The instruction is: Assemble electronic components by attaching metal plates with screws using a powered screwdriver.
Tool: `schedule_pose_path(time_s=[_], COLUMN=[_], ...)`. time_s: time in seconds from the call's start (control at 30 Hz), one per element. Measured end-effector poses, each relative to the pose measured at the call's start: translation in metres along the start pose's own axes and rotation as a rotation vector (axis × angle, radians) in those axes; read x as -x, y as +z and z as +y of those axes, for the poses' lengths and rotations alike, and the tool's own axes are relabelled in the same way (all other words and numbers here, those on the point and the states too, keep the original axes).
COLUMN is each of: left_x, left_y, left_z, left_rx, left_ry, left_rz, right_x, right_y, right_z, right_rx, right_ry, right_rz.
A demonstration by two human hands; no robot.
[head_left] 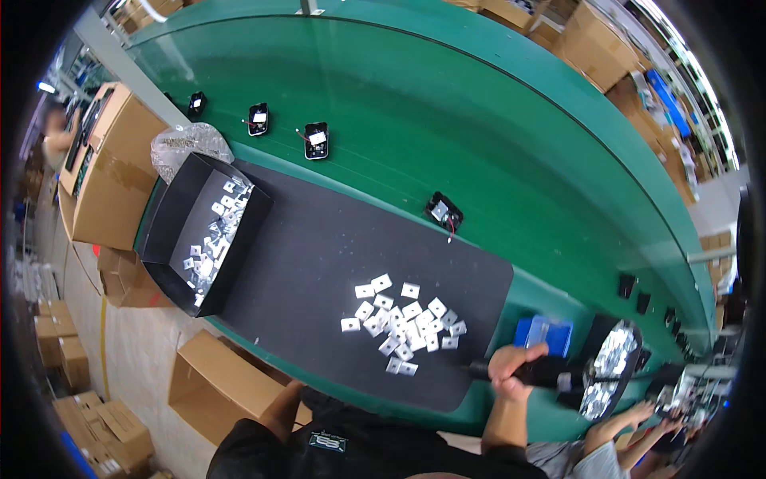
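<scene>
My right hand (511,371) is closed around a black electric screwdriver (546,372), held level above the bench's right end with its narrow tip to the left. A dark mat (319,247) covers the bench there. Left of the tip, a loose heap of small white square plates (411,323), each with a dark centre spot, is spread over the mat. My left hand (294,393) is low at the bench's front edge, by an open cardboard box (215,375); its fingers are hidden.
A black bin (171,231) of shiny small parts stands at the mat's left end, beside a clear bag (191,148). Several black housings with red wires, one (444,211) nearest, lie on the green conveyor (383,104). Right are a blue tray (546,335), a parts bin (610,363) and co-workers' arms.
</scene>
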State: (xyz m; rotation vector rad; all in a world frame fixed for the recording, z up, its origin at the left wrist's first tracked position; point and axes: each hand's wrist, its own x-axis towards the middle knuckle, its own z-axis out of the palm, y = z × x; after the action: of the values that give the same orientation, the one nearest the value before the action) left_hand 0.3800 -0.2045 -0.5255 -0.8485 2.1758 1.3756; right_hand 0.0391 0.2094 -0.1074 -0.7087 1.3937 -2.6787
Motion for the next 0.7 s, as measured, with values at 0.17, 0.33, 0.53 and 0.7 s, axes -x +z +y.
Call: schedule_pose_path(time_s=[0.17, 0.33, 0.53, 0.7], left_x=[0.017, 0.006, 0.055, 0.029], left_y=[0.043, 0.124, 0.006, -0.069], left_z=[0.027, 0.15, 0.139, 0.169], left_rx=[0.114, 0.211, 0.115, 0.035], left_ry=[-0.077, -0.201, -0.197, -0.04], left_rz=[0.1, 0.012, 0.05, 0.055], right_x=[-0.005, -0.014, -0.013, 0.0], right_y=[0.009, 0.006, 0.002, 0.02], right_z=[0.02, 0.023, 0.019, 0.009], right_rx=[-0.055, -0.102, 0.0, 0.182], right_ry=[-0.041, -0.078, -0.039, -0.015], right_rz=[-0.202, -0.375, -0.434, -0.029])
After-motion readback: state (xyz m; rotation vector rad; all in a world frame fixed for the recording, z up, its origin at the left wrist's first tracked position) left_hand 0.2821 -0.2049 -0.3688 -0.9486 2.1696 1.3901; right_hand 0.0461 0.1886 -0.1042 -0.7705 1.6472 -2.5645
